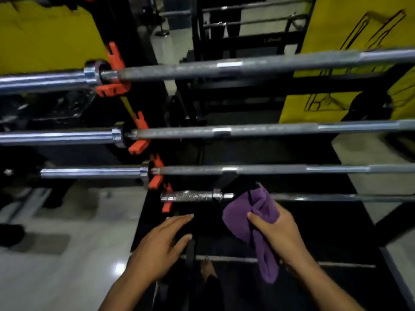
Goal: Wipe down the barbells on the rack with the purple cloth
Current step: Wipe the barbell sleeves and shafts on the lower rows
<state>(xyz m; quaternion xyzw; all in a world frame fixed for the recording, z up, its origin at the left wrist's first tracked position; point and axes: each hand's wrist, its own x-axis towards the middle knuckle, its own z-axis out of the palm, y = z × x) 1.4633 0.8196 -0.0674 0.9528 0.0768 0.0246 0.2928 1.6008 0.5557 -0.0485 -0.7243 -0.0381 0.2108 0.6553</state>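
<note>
Head view, looking down the face of a barbell rack (143,30) whose orange J-hooks (139,144) carry four barbells in tiers, each with its long axis running left to right across the picture. The right hand (277,230) grips the purple cloth (249,217), thumb curled over the near face and fingers hidden behind the fabric; a loose tail of cloth hangs down past the wrist. The bunched upper part of the cloth lies against, or just in front of, the lowest barbell (325,197), immediately to the right of that bar's collar and short knurled sleeve (190,195); whether the fabric actually wraps the shaft cannot be told from here, as the cloth hides the contact. From the cloth, the unwiped length of this bar extends to the right, so a stroke along the shaft would probably run rightward, parallel to the axis, rather than across it. The left hand (160,243) is empty, fingers extended and relaxed, hovering below and to the left of the sleeve end, apart from the bar; it is the nearer hand to that end, should steadying be wanted. The three upper barbells, at (258,169), (258,130) and (258,65), lie above and beyond the cloth, well apart from either hand. A thinner bar (229,258) crosses below the hands.
</note>
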